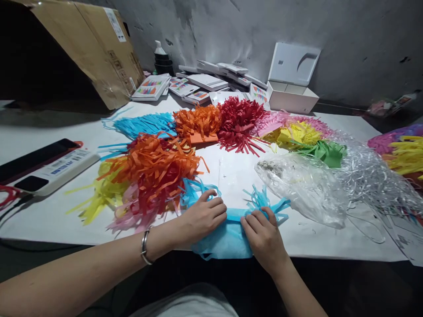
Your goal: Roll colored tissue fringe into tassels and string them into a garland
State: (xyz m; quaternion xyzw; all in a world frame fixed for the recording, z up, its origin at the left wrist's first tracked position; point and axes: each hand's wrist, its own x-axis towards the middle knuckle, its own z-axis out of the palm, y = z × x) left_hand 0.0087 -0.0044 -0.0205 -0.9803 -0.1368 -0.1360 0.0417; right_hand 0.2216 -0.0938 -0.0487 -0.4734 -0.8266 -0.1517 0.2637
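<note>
A light-blue tissue paper fringe (228, 242) lies at the table's front edge, its lower part hanging slightly over. Along its top runs a folded band, with cut strips sticking out at both ends. My left hand (202, 216) is closed on the left end of this band, fingers curled over the paper. On the right end, my right hand (264, 232) grips the band with bent fingers. The undersides of both hands and the thumbs are mostly hidden. Just beyond my left hand is a heap of orange tissue tassels (155, 158) mixed with red, pink and yellow ones.
Blue (145, 124), orange (197, 119) and red tassels (239, 119) lie in an arc behind. A clear plastic bag (307, 189) and silver tinsel (373, 167) are at right. Flat packs (206, 81), a white box (292, 99), a carton (95, 48) and a power bank (59, 169) surround them.
</note>
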